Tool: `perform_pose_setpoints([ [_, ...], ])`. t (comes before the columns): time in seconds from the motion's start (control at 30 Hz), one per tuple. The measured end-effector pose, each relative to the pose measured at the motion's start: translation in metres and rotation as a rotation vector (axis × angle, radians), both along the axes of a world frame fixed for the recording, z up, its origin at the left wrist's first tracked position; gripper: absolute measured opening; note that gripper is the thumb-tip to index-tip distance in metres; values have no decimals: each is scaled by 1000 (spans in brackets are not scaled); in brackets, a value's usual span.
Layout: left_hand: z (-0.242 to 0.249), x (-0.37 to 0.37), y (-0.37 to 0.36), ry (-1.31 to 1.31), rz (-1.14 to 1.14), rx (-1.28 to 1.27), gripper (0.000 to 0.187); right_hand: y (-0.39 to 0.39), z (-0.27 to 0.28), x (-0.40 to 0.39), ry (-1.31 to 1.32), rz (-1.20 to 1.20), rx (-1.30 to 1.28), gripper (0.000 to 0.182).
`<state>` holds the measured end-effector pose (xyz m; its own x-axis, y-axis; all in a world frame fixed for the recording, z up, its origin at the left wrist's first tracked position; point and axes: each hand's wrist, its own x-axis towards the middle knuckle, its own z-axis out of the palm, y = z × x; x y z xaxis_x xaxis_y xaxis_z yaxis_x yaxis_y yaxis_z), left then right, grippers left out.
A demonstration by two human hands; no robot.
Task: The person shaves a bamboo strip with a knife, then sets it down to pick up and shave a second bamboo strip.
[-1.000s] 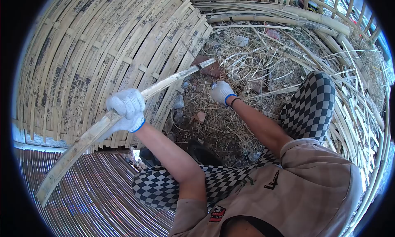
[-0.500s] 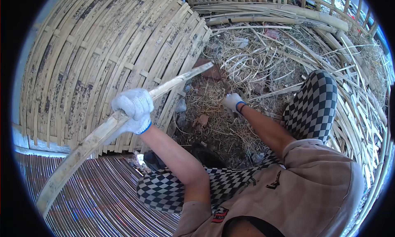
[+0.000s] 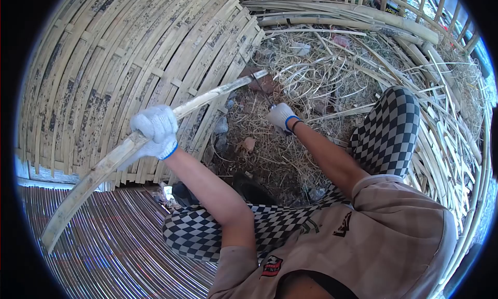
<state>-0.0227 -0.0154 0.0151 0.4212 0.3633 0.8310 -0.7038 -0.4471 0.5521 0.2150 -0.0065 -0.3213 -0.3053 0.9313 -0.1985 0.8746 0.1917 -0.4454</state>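
Observation:
A long split bamboo strip (image 3: 98, 169) runs from the lower left up to a brick-like reddish block (image 3: 263, 84). My left hand (image 3: 154, 128), in a white glove, is wrapped round the strip near its middle. In my gloved right hand (image 3: 281, 116) is the handle of a thin dark blade (image 3: 263, 91). The blade points up and left and meets the strip near its far end, over the block. Most of the handle is hidden by my fingers.
A woven bamboo panel (image 3: 129, 65) fills the upper left. Dark thin rods (image 3: 114, 231) lie at the lower left. Shavings (image 3: 321, 81) cover the ground. Piled strips (image 3: 441, 148) and poles (image 3: 363, 21) curve round the right and back. Stones (image 3: 221, 125) lie by the panel.
The blade and my right hand have moved up and left, and the blade now meets the strip's far end. My left hand and the strip sit slightly further left in view.

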Motion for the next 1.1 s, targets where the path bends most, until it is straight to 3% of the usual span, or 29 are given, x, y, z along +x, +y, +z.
perform_pose_setpoints([
  [0.1,0,-3,-1,-12,-4,-5,86,4,47,-12,173,-200,34,34],
  [0.17,-2,1,-2,-10,-13,-13,86,-24,110,-14,491,-439,10,33],
  [0.2,-3,2,-5,-6,-6,-12,86,-26,110,-15,554,-430,23,37],
  [0.3,0,4,-5,8,-4,1,85,-33,68,-9,571,-547,58,24],
  [0.37,-3,0,-4,15,-24,-5,85,-1,-28,8,-232,202,119,17],
  [0.47,-4,2,-4,-2,9,18,85,-5,-32,19,-280,135,126,14],
  [0.6,-1,1,-1,5,-11,38,74,9,5,2,-283,171,314,14],
  [0.7,-1,-4,2,1,8,29,76,-1,49,-8,532,-529,55,15],
  [0.73,-2,-5,4,-2,-1,33,79,5,33,-11,474,-525,81,15],
  [0.83,-3,-6,4,-3,-15,46,80,28,-54,4,-323,214,173,15],
  [0.87,-3,-6,4,-2,-20,50,79,28,-50,16,-255,177,12,15],
  [0.97,-4,-6,4,-5,-9,39,77,25,-40,18,-251,193,242,16],
  [1.0,-7,-7,2,-17,-2,16,77,33,-44,2,-75,-103,162,18],
  [1.1,-7,-10,7,-48,25,-11,76,37,-15,3,418,-495,-68,24],
])
